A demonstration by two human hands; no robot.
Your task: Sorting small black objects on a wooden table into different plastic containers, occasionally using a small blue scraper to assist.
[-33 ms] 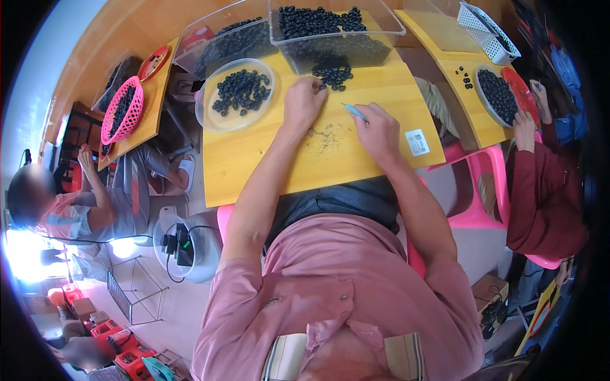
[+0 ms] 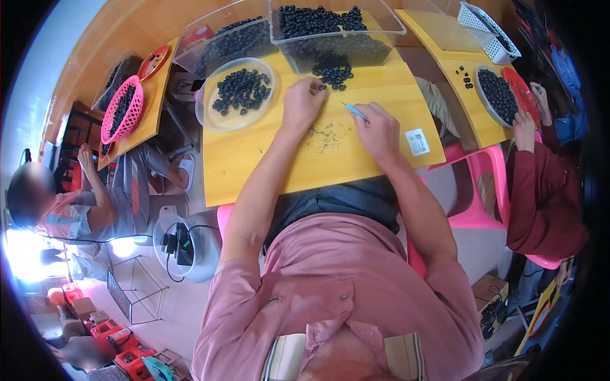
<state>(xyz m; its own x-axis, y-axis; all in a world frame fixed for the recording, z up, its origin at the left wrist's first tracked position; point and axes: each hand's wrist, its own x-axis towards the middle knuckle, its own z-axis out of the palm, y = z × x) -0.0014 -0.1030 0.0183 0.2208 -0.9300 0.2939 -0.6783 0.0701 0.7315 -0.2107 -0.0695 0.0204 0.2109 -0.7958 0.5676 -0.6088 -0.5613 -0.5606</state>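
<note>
My left hand [image 2: 304, 101] rests on the yellow table [image 2: 254, 165], its thumb and index finger pinched on a small dark round bead [image 2: 321, 88], partly covered by the fingertips. Closed around a slim light-blue tool with a thin dark tip [image 2: 354, 112], my right hand [image 2: 379, 130] is to the right. The tip points toward the left hand but is apart from it. Just beyond my left fingers lies a loose pile of black beads [image 2: 337, 77]. A round clear tray [image 2: 210, 120] with many black beads [image 2: 241, 92] stands left of that hand.
A clear bin [image 2: 387, 30] of black beads stands at the table's far edge, beside a second clear bin [image 2: 184, 57]. A white sticker [image 2: 417, 142] is on the right. Two people work at side tables, near a pink basket [image 2: 130, 117] and a round bowl [image 2: 486, 108].
My left fingers have shifted very slightly around the bead. Otherwise both hands and the things on the table stay in place.
</note>
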